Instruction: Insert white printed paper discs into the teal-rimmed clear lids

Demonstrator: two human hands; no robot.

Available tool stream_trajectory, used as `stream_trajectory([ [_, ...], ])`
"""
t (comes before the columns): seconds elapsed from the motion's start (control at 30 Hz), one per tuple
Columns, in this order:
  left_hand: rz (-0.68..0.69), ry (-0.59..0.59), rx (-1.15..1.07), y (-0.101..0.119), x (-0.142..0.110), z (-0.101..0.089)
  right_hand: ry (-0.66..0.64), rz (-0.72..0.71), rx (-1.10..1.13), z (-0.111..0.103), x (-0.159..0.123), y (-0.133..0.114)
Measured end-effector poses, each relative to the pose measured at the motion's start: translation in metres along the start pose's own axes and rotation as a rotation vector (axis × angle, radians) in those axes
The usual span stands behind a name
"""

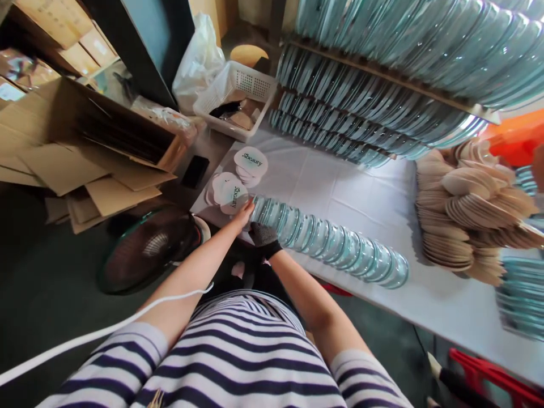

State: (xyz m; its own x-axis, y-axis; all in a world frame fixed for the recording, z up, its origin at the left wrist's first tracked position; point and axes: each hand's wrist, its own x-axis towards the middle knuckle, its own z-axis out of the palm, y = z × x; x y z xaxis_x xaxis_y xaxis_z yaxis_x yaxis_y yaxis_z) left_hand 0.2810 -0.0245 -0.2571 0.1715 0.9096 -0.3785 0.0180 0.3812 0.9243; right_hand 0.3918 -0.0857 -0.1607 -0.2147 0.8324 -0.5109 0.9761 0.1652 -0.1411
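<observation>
While beside glassware (329, 240), round printed cards (251, 160)

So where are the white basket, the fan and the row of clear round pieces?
White basket (253, 85), head view: its perforated wall.
Fan (155, 245), head view: its pale centre.
Row of clear round pieces (330, 241), head view: its middle.
</observation>
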Motion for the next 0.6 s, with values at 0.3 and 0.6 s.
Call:
stream_trajectory([
  [0.3, -0.048, 0.022, 0.071, 0.013, -0.005, -0.001, -0.074, 0.065, 0.027, 0.023, -0.019, -0.006],
  [0.6, 0.444, -0.094, 0.732, 0.035, -0.030, 0.007, -0.033, 0.209, -0.040, -0.101, 0.041, 0.068],
])
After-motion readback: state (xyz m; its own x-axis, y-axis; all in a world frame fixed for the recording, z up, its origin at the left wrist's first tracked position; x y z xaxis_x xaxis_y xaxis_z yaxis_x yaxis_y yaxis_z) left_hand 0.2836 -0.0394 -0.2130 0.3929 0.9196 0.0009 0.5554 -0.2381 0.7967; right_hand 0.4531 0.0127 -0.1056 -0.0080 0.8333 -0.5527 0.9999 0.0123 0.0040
